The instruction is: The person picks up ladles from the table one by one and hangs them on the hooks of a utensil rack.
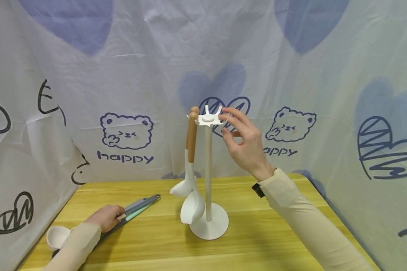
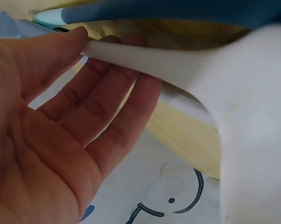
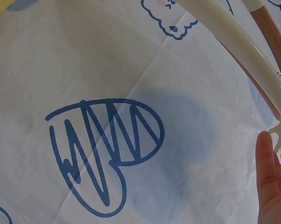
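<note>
My left hand (image 1: 105,218) is low at the left of the table, pinching the slim white neck of a ladle (image 1: 57,237) between thumb and fingers. In the left wrist view the ladle's white neck (image 2: 150,58) widens to the right. A utensil with a dark blue and mint handle (image 1: 135,213) lies beside it. My right hand (image 1: 245,145) is raised at the right side of the white utensil stand (image 1: 208,169), fingers spread and lightly bent at its top prongs. Whether the fingertips touch the prongs I cannot tell.
Two white utensils with wooden handles (image 1: 192,137) hang on the stand's left side, one a ladle (image 1: 192,209). The stand's round base (image 1: 217,226) rests on the yellow wooden table (image 1: 264,233). Printed cloth (image 1: 162,86) hangs behind and at both sides.
</note>
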A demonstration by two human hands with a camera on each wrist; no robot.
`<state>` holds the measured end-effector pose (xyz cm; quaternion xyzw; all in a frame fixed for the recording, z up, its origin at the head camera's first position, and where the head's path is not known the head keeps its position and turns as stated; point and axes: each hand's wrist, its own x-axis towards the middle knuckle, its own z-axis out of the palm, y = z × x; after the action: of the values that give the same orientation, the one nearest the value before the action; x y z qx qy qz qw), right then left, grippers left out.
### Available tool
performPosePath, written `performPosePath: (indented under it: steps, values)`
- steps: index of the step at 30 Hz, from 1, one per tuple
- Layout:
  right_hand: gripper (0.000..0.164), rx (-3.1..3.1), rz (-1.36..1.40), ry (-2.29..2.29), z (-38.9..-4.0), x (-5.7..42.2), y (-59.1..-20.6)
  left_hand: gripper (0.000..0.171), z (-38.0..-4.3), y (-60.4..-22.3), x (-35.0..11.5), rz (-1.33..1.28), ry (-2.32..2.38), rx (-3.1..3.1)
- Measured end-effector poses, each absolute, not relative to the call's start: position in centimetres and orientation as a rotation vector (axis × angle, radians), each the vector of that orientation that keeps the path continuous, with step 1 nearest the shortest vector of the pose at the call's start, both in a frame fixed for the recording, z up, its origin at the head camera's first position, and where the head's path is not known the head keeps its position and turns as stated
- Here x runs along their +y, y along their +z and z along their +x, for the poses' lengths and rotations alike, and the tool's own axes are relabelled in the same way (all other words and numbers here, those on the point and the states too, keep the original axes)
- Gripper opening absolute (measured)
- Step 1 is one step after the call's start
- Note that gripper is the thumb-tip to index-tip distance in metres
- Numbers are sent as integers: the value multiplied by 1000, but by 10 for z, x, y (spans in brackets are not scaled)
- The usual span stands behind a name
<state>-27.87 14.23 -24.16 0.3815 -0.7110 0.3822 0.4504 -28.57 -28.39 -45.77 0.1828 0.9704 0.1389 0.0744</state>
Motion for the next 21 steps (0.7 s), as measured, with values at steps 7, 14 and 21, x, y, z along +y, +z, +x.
performPosePath:
  steps: [7, 14, 21]
  values:
    - [32, -1756, 943, 949, -279, 142, -241, 18, -285, -447, -284, 685, 417, 3017]
    - [32, -1751, 938, 945, -279, 142, -242, 14, -293, -430, -280, 694, 477, 3064]
    - [32, -1754, 936, 940, -279, 142, -242, 25, -298, -412, -273, 713, 493, 3101]
